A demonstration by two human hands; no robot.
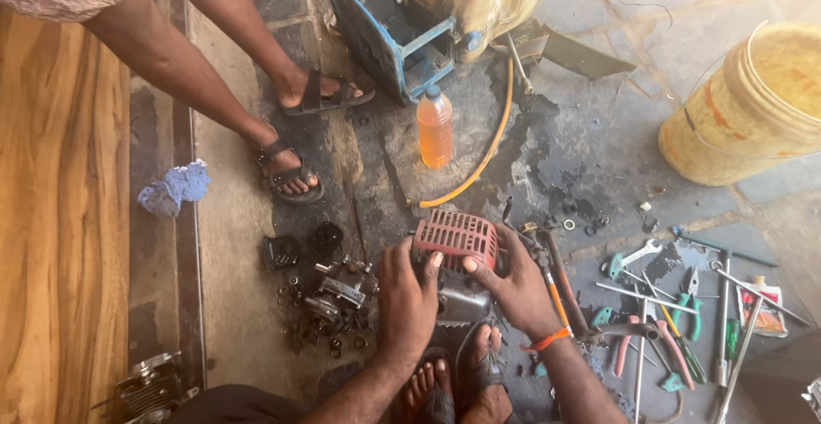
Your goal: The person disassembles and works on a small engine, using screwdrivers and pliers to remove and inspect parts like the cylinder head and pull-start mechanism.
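One small engine (462,291) on oily floor (590,146) between feet, red vented cover (456,238) on top. Left hand (407,291) and right hand (513,283) grip cover's edges. Likely heavy, rigid, greasy; hold by metal body, not cover.

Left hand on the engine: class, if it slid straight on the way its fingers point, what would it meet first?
The left hand points up the picture, fingertips already touching the red grille cover. Past that, probably the orange bottle, though depth is unclear.
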